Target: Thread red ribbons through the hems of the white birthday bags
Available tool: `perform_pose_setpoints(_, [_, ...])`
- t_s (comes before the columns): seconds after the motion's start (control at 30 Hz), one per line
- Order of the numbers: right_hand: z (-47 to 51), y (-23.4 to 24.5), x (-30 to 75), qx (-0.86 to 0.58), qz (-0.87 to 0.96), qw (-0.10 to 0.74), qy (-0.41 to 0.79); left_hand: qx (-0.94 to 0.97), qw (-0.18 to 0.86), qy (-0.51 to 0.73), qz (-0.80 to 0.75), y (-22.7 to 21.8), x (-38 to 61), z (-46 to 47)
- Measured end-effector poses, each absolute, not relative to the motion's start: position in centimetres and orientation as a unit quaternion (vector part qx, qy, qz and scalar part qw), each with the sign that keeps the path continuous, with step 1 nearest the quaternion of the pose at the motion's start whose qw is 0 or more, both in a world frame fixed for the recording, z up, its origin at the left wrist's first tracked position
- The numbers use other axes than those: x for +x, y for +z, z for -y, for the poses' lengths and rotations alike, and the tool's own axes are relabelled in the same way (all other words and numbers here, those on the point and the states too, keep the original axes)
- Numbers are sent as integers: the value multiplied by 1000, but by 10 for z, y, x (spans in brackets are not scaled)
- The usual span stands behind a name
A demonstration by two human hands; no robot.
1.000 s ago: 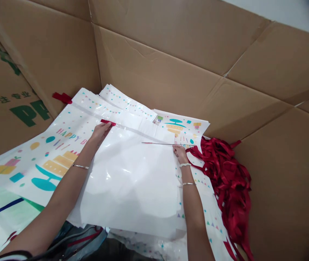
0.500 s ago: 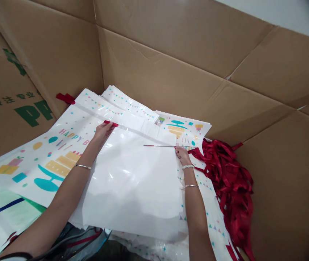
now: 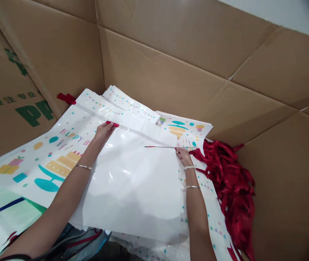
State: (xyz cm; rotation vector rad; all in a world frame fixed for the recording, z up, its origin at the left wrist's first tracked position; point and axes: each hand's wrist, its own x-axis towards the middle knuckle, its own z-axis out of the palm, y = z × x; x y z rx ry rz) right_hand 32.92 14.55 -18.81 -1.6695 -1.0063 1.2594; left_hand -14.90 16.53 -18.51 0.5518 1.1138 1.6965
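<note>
My left hand [image 3: 104,135] is closed at the upper left of a blank white plastic sheet [image 3: 132,181], pinching a short end of red ribbon [image 3: 112,124] by the hem. My right hand [image 3: 183,156] is closed at the sheet's right edge, on a long thin rod [image 3: 162,146] that lies level across the sheet. The rod's left tip looks reddish. Red ribbon runs close behind my right hand towards a tangled heap of red ribbons [image 3: 230,177]. Printed birthday sheets [image 3: 70,136] with cakes and balloons lie under and around the white one.
Tall cardboard walls [image 3: 165,54] stand behind and on both sides. Another red ribbon end [image 3: 66,98] sticks out at the back left corner. A green and white printed sheet [image 3: 4,210] lies at the lower left. Dark cords [image 3: 62,244] cross near my left forearm.
The whole view has shifted very slightly. Both hands keep their grips, and the sheet, rod and ribbons stay in the same arrangement.
</note>
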Motion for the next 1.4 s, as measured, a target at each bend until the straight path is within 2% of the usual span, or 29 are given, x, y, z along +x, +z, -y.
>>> perform_pose_setpoints(1.4, [-135,-178,324,-658,402,401,495,181,489,704,-482,-182,-153,-171])
